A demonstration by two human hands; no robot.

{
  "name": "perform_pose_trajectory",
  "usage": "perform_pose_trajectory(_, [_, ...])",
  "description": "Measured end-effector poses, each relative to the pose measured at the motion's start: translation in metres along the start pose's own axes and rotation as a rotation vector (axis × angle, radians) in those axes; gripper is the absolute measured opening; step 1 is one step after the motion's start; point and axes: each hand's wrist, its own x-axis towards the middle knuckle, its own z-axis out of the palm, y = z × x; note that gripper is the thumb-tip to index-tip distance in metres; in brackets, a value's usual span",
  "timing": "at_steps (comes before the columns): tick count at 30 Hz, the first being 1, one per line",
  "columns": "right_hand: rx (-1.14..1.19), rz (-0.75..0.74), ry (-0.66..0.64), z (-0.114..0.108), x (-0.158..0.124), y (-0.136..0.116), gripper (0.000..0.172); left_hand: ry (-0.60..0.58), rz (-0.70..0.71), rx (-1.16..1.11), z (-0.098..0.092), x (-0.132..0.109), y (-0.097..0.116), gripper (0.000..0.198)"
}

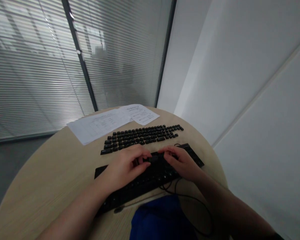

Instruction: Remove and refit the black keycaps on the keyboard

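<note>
A black keyboard (145, 173) lies slightly tilted on the round table, under both my hands. Loose black keycaps (140, 135) are laid out in keyboard-like rows just beyond it. My left hand (132, 161) rests over the keyboard's middle, fingers curled and thumb near the index fingertip. Beside those fingertips is a small dark piece (153, 159); whether they grip it is unclear against the black surface. Close by, my right hand (181, 161) lies over the right part, its index finger reaching left and the others bent. Nothing shows in it.
Printed paper sheets (102, 123) lie at the back of the wooden table (45, 176). A black cable (190, 196) loops off the near right side. Blue cloth (162, 220) is at the near edge. A white wall (252, 83) stands to the right, a blind-covered glass partition (125, 56) behind.
</note>
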Motion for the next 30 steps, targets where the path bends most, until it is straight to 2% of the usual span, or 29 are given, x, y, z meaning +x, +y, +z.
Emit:
perform_pose_trajectory(5, [0.010,-0.055,-0.137,-0.005,0.001,-0.006,0.024,-0.009,0.006,-0.043,0.002,0.000,0.009,0.007])
perform_pose_trajectory(10, [0.051,0.050,-0.174,-0.007,0.001,-0.005,0.021,-0.039,0.060,0.006,0.004,-0.001,0.007,0.011])
perform_pose_trajectory(15, [-0.056,0.005,-0.086,-0.001,-0.001,-0.007,0.015,0.001,0.070,0.210,0.004,-0.003,-0.002,0.016])
perform_pose_trajectory(18, [-0.196,-0.048,-0.010,0.000,-0.004,-0.009,0.012,0.017,0.050,0.290,-0.004,-0.002,-0.011,0.016])
perform_pose_trajectory(20, [-0.321,-0.081,0.065,-0.008,0.000,-0.003,0.014,0.023,0.026,0.324,-0.010,-0.001,-0.017,0.019])
perform_pose_trajectory(22, [-0.460,-0.082,0.147,-0.024,0.010,0.010,0.017,0.013,-0.009,0.340,-0.017,0.000,-0.021,0.023])
perform_pose_trajectory(24, [-0.578,-0.005,0.211,-0.050,0.028,0.031,0.019,-0.017,-0.047,0.350,-0.021,0.001,-0.023,0.027])
perform_pose_trajectory(27, [-0.748,0.308,0.263,-0.090,0.056,0.073,0.019,-0.086,-0.082,0.375,-0.021,0.003,-0.022,0.035])
perform_pose_trajectory(30, [-0.790,0.429,0.293,-0.111,0.070,0.114,0.021,-0.107,-0.101,0.405,-0.020,0.003,-0.018,0.040])
